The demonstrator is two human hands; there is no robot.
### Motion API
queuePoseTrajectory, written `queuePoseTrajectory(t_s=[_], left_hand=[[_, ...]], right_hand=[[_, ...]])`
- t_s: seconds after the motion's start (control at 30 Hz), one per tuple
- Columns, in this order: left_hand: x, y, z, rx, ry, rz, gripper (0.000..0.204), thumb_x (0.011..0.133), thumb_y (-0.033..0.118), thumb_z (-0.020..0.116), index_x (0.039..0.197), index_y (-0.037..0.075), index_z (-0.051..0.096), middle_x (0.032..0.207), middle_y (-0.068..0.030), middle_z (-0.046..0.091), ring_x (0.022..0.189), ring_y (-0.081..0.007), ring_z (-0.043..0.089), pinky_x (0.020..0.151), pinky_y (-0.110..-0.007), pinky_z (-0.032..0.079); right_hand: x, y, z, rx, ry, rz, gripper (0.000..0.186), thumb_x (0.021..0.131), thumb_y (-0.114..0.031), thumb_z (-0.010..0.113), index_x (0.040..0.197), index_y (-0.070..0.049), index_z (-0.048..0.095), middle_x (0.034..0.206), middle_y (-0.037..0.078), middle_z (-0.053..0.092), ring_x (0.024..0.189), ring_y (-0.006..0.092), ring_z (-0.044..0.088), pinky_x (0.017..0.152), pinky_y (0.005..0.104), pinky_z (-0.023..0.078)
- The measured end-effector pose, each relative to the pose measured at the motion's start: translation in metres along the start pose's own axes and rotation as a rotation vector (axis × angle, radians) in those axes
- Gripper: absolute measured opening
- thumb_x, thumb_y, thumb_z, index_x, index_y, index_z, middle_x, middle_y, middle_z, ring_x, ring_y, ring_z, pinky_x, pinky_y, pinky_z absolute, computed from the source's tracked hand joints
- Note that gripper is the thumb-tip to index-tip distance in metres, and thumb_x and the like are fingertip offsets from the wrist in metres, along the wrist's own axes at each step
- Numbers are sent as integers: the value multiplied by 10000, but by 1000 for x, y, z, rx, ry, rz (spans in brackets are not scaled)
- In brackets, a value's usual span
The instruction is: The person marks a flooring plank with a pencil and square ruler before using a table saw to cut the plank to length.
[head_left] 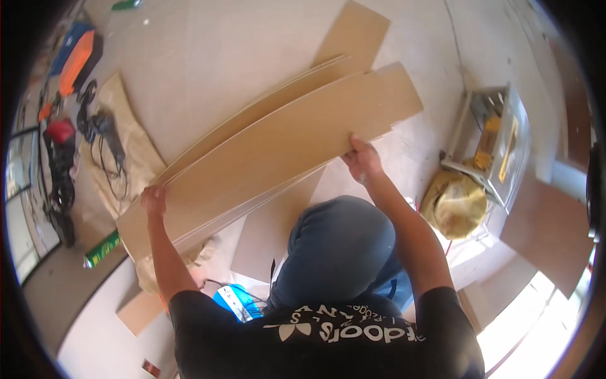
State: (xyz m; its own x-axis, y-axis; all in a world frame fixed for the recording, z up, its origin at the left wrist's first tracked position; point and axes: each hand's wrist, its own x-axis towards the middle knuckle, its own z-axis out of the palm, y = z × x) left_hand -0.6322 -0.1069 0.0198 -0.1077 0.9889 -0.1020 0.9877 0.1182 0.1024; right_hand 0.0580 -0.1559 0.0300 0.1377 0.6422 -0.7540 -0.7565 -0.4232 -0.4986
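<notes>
A long, flat brown board [271, 142] lies slantwise in front of me, its right end farther away. My left hand [154, 199] is closed on its left end, with the fingers at the far edge. At the near edge, toward the right end, my right hand [364, 160] grips it with the thumb on top and the other fingers hidden beneath. More brown boards of similar length show under it and along its near side. Behind its far edge runs another narrow board [278, 95], and a wider brown piece [355, 35] lies beyond.
A metal frame box [505, 151] with yellow parts and a tan bag [456, 205] stand at right. To the left are a corded power tool [108, 134] on brown paper, a green tube [102, 251] and an orange-and-blue case [77, 62]. A blue-and-white item [237, 302] with cables lies near me.
</notes>
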Motion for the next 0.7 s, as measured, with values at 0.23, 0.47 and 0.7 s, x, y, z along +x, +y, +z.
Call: queuePoseTrajectory(t_s=[0.23, 0.47, 0.7], left_hand=[[-16, 139, 7, -246, 176, 337, 158, 889, 176, 739, 1009, 74, 728, 1064, -137, 690, 1028, -351, 632, 911, -481, 506], [-89, 349, 26, -122, -170, 575, 526, 899, 307, 736, 1383, 160, 592, 1419, -162, 560, 1315, -373, 494, 1133, -522, 351], [-87, 388, 39, -2, -224, 716, 749, 902, 414, 710, 1560, 203, 421, 1683, -190, 223, 1536, -368, 235, 1235, -556, 174]], right_hand=[[-20, -22, -13, -855, 35, 136, 360, 1012, -341, 609, 1085, 3, 688, 938, 116, 766, 765, 209, 740, 655, 353, 588], [-99, -6, -173, -1301, 638, -233, 304, 949, -298, 633, 921, -6, 715, 849, 175, 748, 841, 360, 730, 798, 450, 576], [-153, 4, -285, -1707, 883, -60, 334, 953, -145, 556, 1260, -17, 527, 1262, 239, 604, 1210, 424, 587, 1012, 496, 510]])
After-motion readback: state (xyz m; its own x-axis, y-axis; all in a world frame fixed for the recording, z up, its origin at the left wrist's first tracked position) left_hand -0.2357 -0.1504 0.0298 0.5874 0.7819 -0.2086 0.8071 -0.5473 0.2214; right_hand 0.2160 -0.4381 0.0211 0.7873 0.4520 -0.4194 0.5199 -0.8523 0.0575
